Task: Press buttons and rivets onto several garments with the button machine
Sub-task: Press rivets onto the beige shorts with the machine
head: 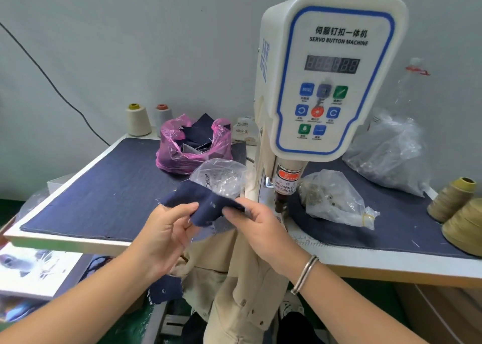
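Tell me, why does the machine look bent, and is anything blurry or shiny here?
Head view: the wide-angle lens bows the button machine and table edge; its display digits are unreadable; the clear bags catch glare; lighting is soft and even; both hands look fairly sharp.

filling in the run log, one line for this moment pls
hands: left and right pinch navy fabric piece | place: before button machine | press: not started

"SERVO BUTTON MACHINE" (button machine panel)
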